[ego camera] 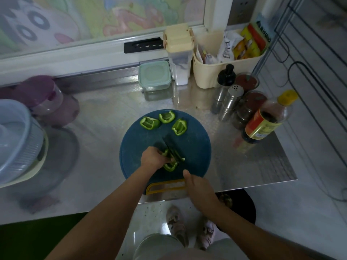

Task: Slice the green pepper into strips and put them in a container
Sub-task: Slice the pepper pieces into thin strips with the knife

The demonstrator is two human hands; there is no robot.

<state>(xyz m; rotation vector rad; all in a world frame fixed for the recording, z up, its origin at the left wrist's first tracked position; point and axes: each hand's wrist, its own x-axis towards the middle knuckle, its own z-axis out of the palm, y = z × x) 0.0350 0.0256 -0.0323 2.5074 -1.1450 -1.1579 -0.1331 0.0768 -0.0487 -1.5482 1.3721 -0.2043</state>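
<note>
Head view: I am looking down on a round blue cutting board point(197, 147) on the steel table point(105, 113).
Pepper: the green pepper piece point(170, 165) lies near the middle of the board under the dark knife point(171, 149). Three more pepper pieces point(167, 117) sit well apart from it along the far edge of the board.
Left hand: my view shows the left hand point(154, 158) pinning the piece, fingers curled onto its left end, just beside the blade.
Right hand: the right hand point(197, 186) is at the near right of the board, thumb pointing toward the blade. Its fingers are hidden, so I cannot tell whether they grip the handle.
Handling: I judge the pepper light, hollow and crisp, with a waxy skin that may slide and a curve that may rock.
Hold: I would press it flat with the fingertips tucked back from the edge.
Container: a lidded box point(155, 76) stands at the far side; I cannot tell whether it is the one meant.
</note>
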